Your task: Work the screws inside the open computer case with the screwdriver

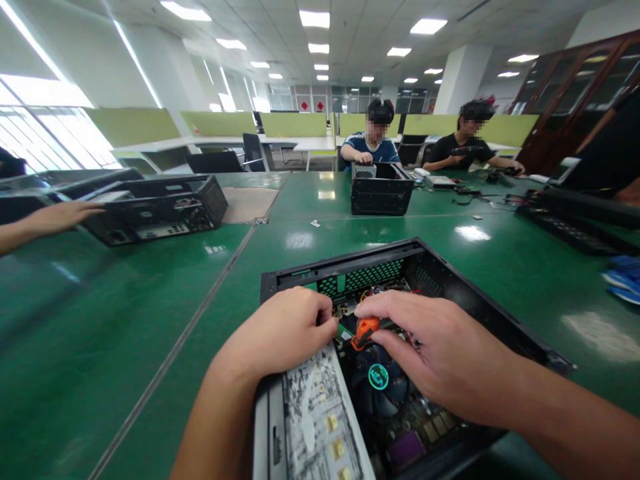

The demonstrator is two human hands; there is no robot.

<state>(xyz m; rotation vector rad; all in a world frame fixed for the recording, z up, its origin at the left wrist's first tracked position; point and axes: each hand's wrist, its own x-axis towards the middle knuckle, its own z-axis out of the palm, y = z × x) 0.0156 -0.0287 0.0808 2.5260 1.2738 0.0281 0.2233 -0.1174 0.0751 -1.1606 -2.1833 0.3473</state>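
Note:
An open black computer case (345, 263) lies in front of me on a green table. My right hand (443, 353) reaches inside it and grips the orange handle of a screwdriver (367, 329) between thumb and fingers; the tip is hidden. Beside it, my left hand (287, 331) is bent over the case wall with fingers curled and thumb pressed in. Whatever those fingers hold, if anything, is hidden. Below the screwdriver sits a round cooling fan (379, 377) with a shiny label. A scuffed silver metal panel (320, 413) runs along the case's left side, under my left wrist.
Across the green table (295, 237), a person in a blue shirt handles another case (381, 197). To the left, someone's hand (65, 215) touches a further case (165, 212). Cables (470, 193) and black case parts (565, 220) lie on the right, near a blue item (625, 279).

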